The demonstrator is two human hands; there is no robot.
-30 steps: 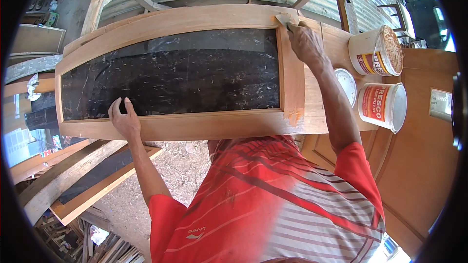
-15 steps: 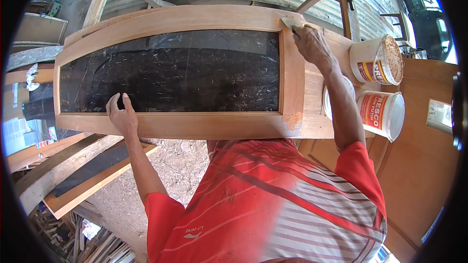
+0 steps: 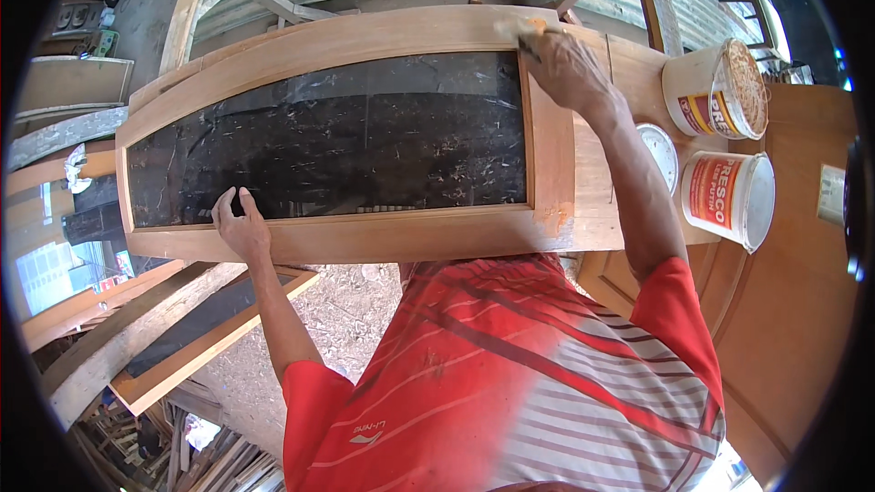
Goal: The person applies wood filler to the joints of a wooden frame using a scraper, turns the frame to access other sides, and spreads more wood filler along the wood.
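Wooden door frame (image 3: 365,237): left hand (image 3: 239,223) flat, steadying; right hand (image 3: 565,68) clamped on a putty scraper (image 3: 518,30); a slip could scratch the dark glass panel (image 3: 337,141).

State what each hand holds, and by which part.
The right hand grips a pale scraper; the grip point is hidden. The left hand holds nothing.

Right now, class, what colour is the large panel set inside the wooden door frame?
Black, with pale scuffs and streaks: the panel shows best in the head view, its only view.

Tan wood door frame (image 3: 556,164), black speckled panel (image 3: 328,141), red-striped shirt (image 3: 510,383).
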